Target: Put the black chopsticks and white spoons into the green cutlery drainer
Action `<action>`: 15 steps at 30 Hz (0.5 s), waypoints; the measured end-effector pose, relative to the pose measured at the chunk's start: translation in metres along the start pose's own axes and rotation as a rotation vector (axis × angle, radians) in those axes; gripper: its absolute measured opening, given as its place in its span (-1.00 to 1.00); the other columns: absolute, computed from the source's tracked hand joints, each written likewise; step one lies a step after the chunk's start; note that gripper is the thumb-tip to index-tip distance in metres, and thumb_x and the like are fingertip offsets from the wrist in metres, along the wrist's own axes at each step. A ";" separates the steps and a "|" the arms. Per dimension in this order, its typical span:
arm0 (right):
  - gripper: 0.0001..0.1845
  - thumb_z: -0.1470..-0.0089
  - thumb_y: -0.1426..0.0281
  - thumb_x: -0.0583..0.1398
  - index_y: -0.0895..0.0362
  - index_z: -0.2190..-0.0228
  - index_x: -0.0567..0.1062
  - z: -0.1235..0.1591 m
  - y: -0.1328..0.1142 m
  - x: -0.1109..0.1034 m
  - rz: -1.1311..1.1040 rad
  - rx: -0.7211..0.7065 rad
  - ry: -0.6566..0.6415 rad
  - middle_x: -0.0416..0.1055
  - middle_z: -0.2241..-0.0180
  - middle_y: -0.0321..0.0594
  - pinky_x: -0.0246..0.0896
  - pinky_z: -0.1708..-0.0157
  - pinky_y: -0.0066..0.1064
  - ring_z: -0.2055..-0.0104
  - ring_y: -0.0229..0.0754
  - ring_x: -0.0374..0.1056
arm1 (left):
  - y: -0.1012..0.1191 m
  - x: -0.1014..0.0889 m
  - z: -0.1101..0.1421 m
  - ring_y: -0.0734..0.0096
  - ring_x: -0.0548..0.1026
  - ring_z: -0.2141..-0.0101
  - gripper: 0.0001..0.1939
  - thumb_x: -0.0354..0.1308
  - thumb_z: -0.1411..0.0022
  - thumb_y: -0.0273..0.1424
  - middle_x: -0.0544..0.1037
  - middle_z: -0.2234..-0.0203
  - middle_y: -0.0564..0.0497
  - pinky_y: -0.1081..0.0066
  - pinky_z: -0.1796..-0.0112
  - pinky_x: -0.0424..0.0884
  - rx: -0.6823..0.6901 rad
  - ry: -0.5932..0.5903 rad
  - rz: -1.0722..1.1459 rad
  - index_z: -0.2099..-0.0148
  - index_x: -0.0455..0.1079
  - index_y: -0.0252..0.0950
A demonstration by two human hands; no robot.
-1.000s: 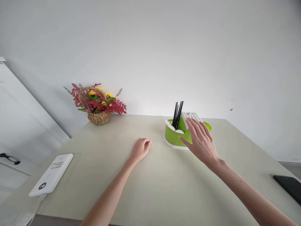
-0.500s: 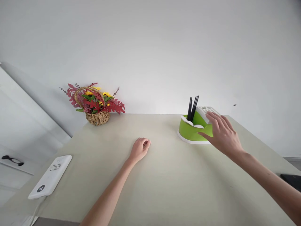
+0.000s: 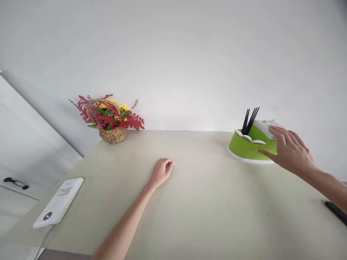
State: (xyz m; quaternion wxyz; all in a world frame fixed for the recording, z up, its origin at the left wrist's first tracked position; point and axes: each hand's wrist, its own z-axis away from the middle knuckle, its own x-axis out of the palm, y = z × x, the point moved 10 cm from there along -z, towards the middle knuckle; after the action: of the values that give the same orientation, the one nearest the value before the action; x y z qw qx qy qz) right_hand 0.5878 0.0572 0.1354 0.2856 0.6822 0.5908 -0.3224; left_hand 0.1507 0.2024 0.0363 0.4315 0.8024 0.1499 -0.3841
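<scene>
A green and white utensil holder (image 3: 249,148) stands at the right back of the table, with black chopsticks (image 3: 249,121) and white spoons (image 3: 258,142) in its front part. My right hand (image 3: 294,151) grips it from the right: the fingers reach over its white slotted top and the thumb stretches along the green side. The contact under the palm is hidden. In the middle of the table my left hand (image 3: 162,171) rests loosely curled, apart from everything else, and no object shows in its fingers.
A wicker basket (image 3: 113,136) with red leaves and yellow flowers stands at the back left. A white device (image 3: 59,203) with a cable lies at the left edge. A black object (image 3: 336,212) is at the right edge. The wall (image 3: 187,72) rises behind the table (image 3: 200,209).
My right hand and the utensil holder have moved together to the right and slightly back. My left hand has stayed in place.
</scene>
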 end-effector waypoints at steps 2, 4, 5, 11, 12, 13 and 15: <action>-0.21 -0.34 0.01 0.09 0.21 -0.39 0.12 0.000 0.002 0.000 -0.008 -0.020 -0.004 0.20 -0.36 0.18 -0.09 -0.39 -0.15 -0.46 0.05 0.02 | -0.001 0.000 0.000 0.23 0.51 0.25 -0.67 -0.02 -0.47 -0.19 0.63 0.33 -0.03 0.27 0.16 0.39 0.001 0.002 -0.003 0.27 0.47 -0.18; -0.22 -0.36 0.02 0.06 0.22 -0.39 0.10 -0.001 -0.003 -0.005 0.002 -0.044 -0.005 0.20 -0.36 0.20 -0.19 -0.42 -0.10 -0.47 0.07 -0.02 | -0.001 0.001 -0.001 0.22 0.51 0.26 -0.66 -0.03 -0.47 -0.19 0.63 0.34 -0.03 0.26 0.17 0.39 0.005 0.004 -0.008 0.26 0.47 -0.18; -0.21 -0.36 0.02 0.06 0.21 -0.40 0.07 0.000 -0.007 -0.008 0.009 -0.047 -0.005 0.19 -0.36 0.20 -0.24 -0.43 -0.07 -0.48 0.08 -0.06 | -0.001 0.001 -0.001 0.22 0.51 0.26 -0.66 -0.03 -0.47 -0.19 0.63 0.35 -0.03 0.26 0.18 0.39 0.009 0.005 -0.010 0.27 0.47 -0.18; 0.25 0.01 -0.19 0.31 0.03 -0.43 -0.16 0.020 -0.054 -0.071 -0.193 0.189 0.220 -0.23 -0.45 0.28 -0.06 -0.33 0.26 -0.49 0.35 -0.22 | 0.000 0.001 -0.001 0.21 0.52 0.26 -0.67 -0.01 -0.46 -0.20 0.63 0.35 -0.04 0.27 0.20 0.40 0.018 0.014 -0.009 0.28 0.47 -0.18; 0.30 0.03 -0.18 0.33 -0.01 -0.43 -0.24 0.026 -0.060 -0.074 -0.321 0.291 0.189 -0.22 -0.43 0.28 0.07 -0.29 0.26 -0.48 0.35 -0.16 | 0.000 0.000 -0.001 0.22 0.52 0.26 -0.68 -0.01 -0.46 -0.20 0.63 0.35 -0.04 0.27 0.19 0.40 0.017 0.016 -0.009 0.29 0.47 -0.18; 0.29 0.01 -0.19 0.32 -0.05 -0.43 -0.29 0.033 -0.069 -0.077 -0.440 0.380 0.144 -0.21 -0.43 0.28 0.14 -0.26 0.27 -0.46 0.37 -0.09 | 0.000 0.000 -0.001 0.22 0.52 0.26 -0.68 0.00 -0.46 -0.21 0.63 0.36 -0.03 0.27 0.19 0.40 0.016 0.018 -0.009 0.29 0.47 -0.18; 0.20 -0.07 -0.19 0.25 -0.14 -0.41 -0.34 0.039 -0.100 -0.081 -0.682 0.395 0.003 -0.18 -0.46 0.19 0.15 -0.28 0.25 -0.48 0.33 -0.10 | 0.000 0.000 0.000 0.23 0.51 0.26 -0.68 0.00 -0.45 -0.21 0.62 0.37 -0.03 0.28 0.19 0.40 0.016 0.023 -0.009 0.29 0.47 -0.18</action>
State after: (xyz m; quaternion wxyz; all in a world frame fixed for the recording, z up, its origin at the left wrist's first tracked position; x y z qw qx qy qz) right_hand 0.4767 -0.0094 0.1728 0.0242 0.4892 0.7105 -0.5053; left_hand 0.1511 0.2026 0.0367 0.4215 0.8095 0.1554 -0.3781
